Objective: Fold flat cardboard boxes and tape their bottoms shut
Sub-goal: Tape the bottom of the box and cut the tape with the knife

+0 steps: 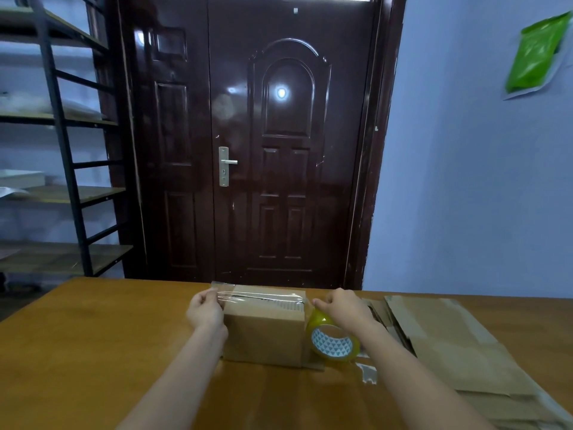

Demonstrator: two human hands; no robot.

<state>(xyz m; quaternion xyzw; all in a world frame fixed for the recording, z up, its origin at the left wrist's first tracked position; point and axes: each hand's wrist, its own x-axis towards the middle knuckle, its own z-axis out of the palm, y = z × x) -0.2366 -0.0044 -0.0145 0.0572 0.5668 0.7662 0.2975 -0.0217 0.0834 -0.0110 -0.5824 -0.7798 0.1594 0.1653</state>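
Observation:
A small folded cardboard box [263, 333] stands on the wooden table [93, 336]. A strip of clear tape [263, 295] stretches across its top from left to right. My left hand [205, 310] pinches the tape's free end at the box's left edge. My right hand [342, 307] pinches the tape at the box's right edge, just above the roll of clear yellowish tape [333, 339], which hangs beside the box under my right wrist.
A stack of flat cardboard boxes [449, 346] lies on the table's right side. A scrap of torn tape or paper [367, 372] lies near the roll. A dark door [263, 150] stands behind the table, metal shelves [55, 150] at the left.

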